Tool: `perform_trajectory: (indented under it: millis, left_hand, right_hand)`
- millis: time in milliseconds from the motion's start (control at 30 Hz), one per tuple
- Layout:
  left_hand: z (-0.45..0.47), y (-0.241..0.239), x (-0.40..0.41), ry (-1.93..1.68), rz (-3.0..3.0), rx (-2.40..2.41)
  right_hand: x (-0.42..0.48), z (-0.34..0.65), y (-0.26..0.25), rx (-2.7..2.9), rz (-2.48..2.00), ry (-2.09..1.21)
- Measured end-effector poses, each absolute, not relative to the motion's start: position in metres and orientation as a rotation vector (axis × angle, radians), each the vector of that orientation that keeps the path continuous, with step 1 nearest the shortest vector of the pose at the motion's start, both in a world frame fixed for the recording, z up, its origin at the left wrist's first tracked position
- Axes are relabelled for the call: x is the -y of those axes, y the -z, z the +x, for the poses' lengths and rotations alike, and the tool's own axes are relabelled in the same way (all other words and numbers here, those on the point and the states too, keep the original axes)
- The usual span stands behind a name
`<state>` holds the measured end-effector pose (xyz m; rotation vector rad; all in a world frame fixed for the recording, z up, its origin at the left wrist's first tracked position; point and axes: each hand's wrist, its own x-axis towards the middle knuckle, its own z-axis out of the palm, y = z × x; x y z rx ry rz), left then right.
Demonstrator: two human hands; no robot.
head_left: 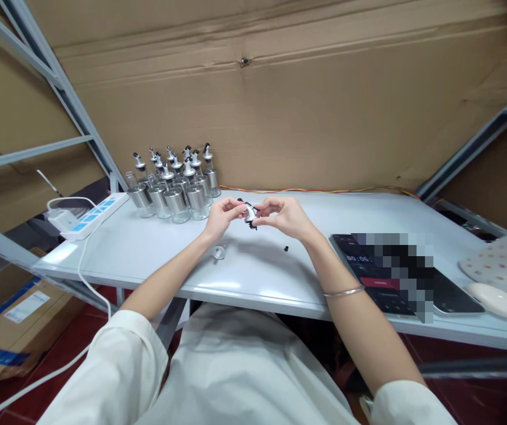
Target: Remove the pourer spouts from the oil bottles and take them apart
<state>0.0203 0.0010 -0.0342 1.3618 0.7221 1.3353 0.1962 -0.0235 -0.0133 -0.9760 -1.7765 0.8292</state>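
Between my two hands, a little above the white table, is a bottle pourer with a silver body, a black flip lid and a black ribbed stopper pointing down. My left hand pinches it from the left, near the top. From the right, my right hand has thumb and fingers closed on it. A small black cap lies on the table below my right hand. Near my left wrist sits a small clear plastic piece; its kind is hard to make out.
Several glass-and-steel bottles with pourers stand at the back left; at least one has no pourer. A white power strip lies left of them. At right are a tablet, a white mouse and a dotted cloth-like item. Cardboard walls the back.
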Motion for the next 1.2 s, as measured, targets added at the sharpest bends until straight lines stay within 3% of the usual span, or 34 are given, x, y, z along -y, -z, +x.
perform_trajectory:
  millis: [600, 867, 1000, 1100, 1200]
  left_hand:
    - [0.022, 0.032, 0.001, -1.348, 1.425, -0.709]
    - [0.022, 0.035, 0.000, -1.362, 1.517, -0.720]
    - [0.016, 0.030, 0.003, -1.392, 1.880, -0.839]
    - [0.002, 0.017, 0.002, -1.542, 2.238, -1.017]
    - [-0.025, 0.003, -0.011, -1.964, 2.139, -1.315]
  right_hand:
    - [0.024, 0.193, 0.014, 1.787, -0.976, -1.100]
    - [0.019, 0.194, 0.021, 1.857, -1.025, -0.972]
    - [0.015, 0.193, 0.024, 1.857, -1.059, -0.879]
    - [0.014, 0.193, 0.022, 1.795, -1.041, -0.797]
    - [0.015, 0.194, 0.018, 1.697, -1.001, -0.761]
